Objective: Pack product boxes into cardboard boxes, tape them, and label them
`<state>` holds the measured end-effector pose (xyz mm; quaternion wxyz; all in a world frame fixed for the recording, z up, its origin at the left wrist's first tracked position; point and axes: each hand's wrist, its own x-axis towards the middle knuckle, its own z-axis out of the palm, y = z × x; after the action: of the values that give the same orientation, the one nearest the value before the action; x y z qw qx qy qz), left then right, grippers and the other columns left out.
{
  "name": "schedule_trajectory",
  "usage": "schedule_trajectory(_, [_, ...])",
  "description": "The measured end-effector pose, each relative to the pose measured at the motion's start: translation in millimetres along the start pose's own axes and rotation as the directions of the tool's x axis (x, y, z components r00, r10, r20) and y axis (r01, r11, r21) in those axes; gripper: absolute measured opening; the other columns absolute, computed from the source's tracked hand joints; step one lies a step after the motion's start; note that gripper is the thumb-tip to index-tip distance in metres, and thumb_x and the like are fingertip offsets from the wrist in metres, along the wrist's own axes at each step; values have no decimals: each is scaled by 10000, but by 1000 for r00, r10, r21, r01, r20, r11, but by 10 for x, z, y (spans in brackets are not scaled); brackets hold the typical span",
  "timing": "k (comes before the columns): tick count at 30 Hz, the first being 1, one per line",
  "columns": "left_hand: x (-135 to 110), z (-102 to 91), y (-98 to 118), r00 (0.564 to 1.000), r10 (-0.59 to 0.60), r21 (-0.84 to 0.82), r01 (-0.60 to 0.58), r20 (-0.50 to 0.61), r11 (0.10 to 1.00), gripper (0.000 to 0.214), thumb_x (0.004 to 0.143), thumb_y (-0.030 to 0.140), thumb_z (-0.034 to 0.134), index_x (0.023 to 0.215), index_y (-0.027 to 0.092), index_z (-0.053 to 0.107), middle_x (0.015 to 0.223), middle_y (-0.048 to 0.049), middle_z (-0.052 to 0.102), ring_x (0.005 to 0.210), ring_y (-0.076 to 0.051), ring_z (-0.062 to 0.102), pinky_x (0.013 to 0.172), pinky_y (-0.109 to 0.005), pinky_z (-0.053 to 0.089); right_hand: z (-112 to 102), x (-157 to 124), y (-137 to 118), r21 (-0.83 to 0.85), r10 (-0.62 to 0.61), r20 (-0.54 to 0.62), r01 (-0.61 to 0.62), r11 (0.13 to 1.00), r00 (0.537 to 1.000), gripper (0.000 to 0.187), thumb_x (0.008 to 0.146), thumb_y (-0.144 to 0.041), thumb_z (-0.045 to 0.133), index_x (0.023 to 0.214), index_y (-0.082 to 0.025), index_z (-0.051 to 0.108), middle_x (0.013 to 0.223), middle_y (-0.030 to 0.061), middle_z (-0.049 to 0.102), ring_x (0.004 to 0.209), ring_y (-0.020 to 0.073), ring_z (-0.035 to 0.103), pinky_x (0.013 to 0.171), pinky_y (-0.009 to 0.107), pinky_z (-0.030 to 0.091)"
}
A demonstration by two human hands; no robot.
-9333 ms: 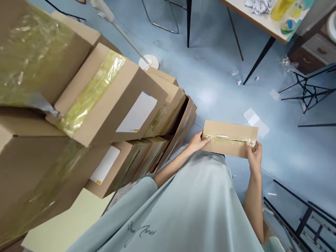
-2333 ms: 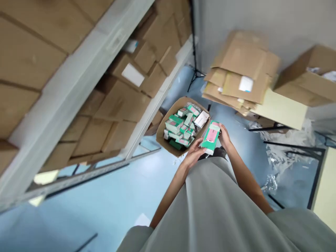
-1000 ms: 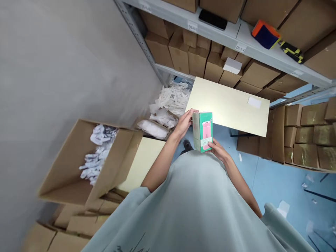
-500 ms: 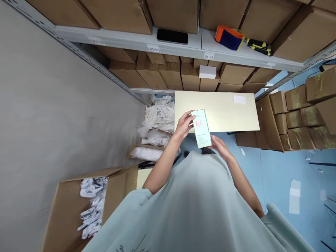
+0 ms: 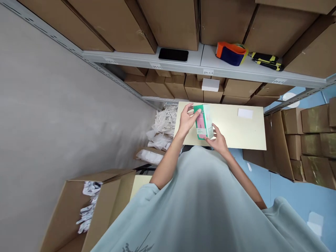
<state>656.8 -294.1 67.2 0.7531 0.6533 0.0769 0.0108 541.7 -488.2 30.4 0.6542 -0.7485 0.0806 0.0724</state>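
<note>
A small green and white product box (image 5: 202, 122) with a pink picture on its front is held up over the near part of the cream tabletop (image 5: 236, 136). My left hand (image 5: 188, 118) grips its upper left side, with the thumb across the front face. Around the lower right corner, my right hand (image 5: 217, 140) is closed with the thumb at the bottom edge. The box is slightly tilted, showing its front and right side. A white slip of paper (image 5: 245, 113) lies on the tabletop to the right.
Cardboard boxes (image 5: 170, 21) fill the shelves ahead. On the shelf edge (image 5: 194, 59) lie a black phone (image 5: 173, 54), an orange and blue strap roll (image 5: 231, 53) and black-yellow cutters (image 5: 266, 61). An open carton (image 5: 60, 213) with crumpled paper stands lower left; stacked cartons (image 5: 315, 140) stand at right.
The box has been turned in my hands, from a pale printed face to the green face with the pink picture. My view has shifted, and the shelf sits lower in it.
</note>
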Motion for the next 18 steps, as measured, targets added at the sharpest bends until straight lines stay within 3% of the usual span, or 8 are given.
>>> schedule_trajectory(3, [86, 20, 23, 991, -115, -95, 121, 66, 988, 682, 841, 486, 991, 1421, 260, 712, 1457, -157, 733, 1424, -328, 686, 1174, -467, 555, -272, 129, -88, 230, 59, 195, -104, 968, 979, 964, 833, -555, 938, 1679, -312, 546, 1279, 88, 801, 1075, 285, 793, 835, 406, 696])
schedule_trajectory(7, [163, -15, 67, 952, -239, -208, 277, 189, 938, 708, 862, 562, 956, 1481, 321, 712, 1382, -85, 777, 1218, -269, 772, 1044, -399, 616, -454, 233, -264, 367, 76, 384, -227, 902, 920, 880, 849, -547, 943, 1631, -331, 603, 1301, 80, 825, 1127, 288, 787, 846, 392, 703])
schedule_trajectory(10, [231, -38, 89, 942, -222, -295, 293, 252, 909, 711, 859, 587, 950, 1474, 307, 730, 1348, -79, 808, 1162, -282, 786, 982, -395, 641, -473, 307, -323, 407, 71, 461, -281, 869, 885, 821, 834, -534, 960, 1571, -322, 668, 1326, 82, 821, 1098, 283, 784, 840, 390, 704])
schedule_trajectory(16, [324, -7, 14, 879, -317, -333, 437, 356, 836, 712, 812, 735, 920, 1238, 182, 782, 1239, -161, 841, 1259, -415, 786, 1050, -535, 657, -466, 407, -218, 509, 67, 565, -411, 756, 823, 686, 786, -579, 959, 1376, -285, 769, 1242, 90, 830, 990, 272, 778, 823, 417, 700])
schedule_trajectory(18, [340, 26, 0, 896, -290, -345, 404, 338, 847, 687, 808, 705, 936, 1232, 193, 761, 1241, -151, 840, 1286, -406, 779, 1069, -524, 654, -506, 431, -187, 511, 61, 582, -423, 748, 811, 678, 797, -600, 947, 1366, -275, 771, 1255, 98, 832, 995, 276, 785, 844, 437, 701])
